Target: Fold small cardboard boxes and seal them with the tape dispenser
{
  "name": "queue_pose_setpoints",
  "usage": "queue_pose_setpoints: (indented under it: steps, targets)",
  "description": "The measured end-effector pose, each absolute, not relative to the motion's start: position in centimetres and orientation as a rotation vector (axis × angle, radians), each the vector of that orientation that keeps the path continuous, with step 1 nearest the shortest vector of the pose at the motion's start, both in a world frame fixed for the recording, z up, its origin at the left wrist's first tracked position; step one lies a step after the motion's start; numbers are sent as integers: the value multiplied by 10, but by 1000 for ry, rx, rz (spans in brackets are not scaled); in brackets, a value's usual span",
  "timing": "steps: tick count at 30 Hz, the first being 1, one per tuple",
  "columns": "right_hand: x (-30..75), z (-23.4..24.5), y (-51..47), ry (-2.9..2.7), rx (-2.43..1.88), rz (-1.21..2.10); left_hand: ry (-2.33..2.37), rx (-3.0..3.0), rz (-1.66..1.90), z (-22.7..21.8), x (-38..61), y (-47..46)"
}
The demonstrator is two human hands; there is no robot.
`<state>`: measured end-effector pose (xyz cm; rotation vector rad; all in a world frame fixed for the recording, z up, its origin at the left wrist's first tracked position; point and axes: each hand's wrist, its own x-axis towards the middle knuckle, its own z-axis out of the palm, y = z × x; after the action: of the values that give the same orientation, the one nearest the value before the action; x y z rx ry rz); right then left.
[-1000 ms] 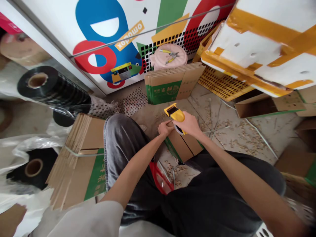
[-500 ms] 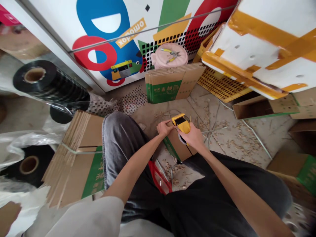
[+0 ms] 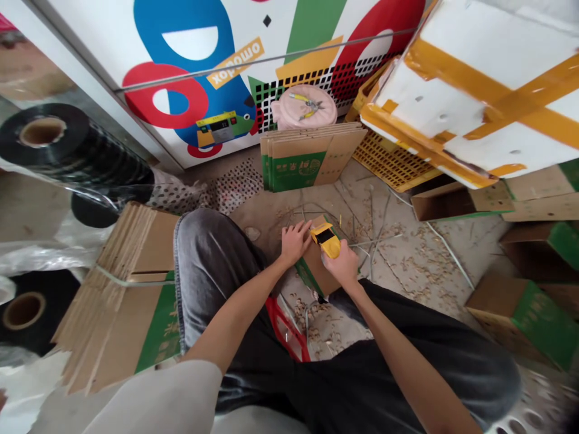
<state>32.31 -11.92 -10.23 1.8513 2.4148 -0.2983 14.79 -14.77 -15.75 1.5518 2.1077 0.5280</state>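
On the shaving-strewn floor [image 3: 434,265], a cardboard box [image 3: 313,268] sits between the person's legs. The left hand [image 3: 296,242] presses flat and open on it, while the right hand [image 3: 344,265] closes firmly around a yellow tape gun [image 3: 326,239]. If the box shifts, the tape gun could slip toward the left hand.

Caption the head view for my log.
Right hand holds a yellow tape dispenser on a cardboard box, left hand at its edge.

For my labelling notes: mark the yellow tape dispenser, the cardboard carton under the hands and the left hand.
yellow tape dispenser [image 3: 326,240], head view, on its yellow casing
cardboard carton [image 3: 315,271], head view, on its brown face
left hand [image 3: 295,242], head view, on the back of the hand
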Motion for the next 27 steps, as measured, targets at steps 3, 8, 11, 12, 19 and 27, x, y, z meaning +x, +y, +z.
queue_pose_setpoints:
  steps: [3,8,11,12,19,27]
  targets:
    - [329,-106,-123,2434,1880,-298,2033,1728,513,-161,142,-158]
    - [330,-110,-128,2444,1906,-263,1922,1683,605,-169,125,-141]
    - [329,-112,-129,2437,1911,-261,1979,1361,676,-174,118,-101]
    - [329,-112,-129,2438,1909,-271,1992,1273,681,-175,117,-85]
    - [331,-108,-130,2417,1900,-340,1863,1572,387,-181,138,-33]
    - [326,-89,-129,2414,1807,-457,1997,1772,201,-172,149,-41]
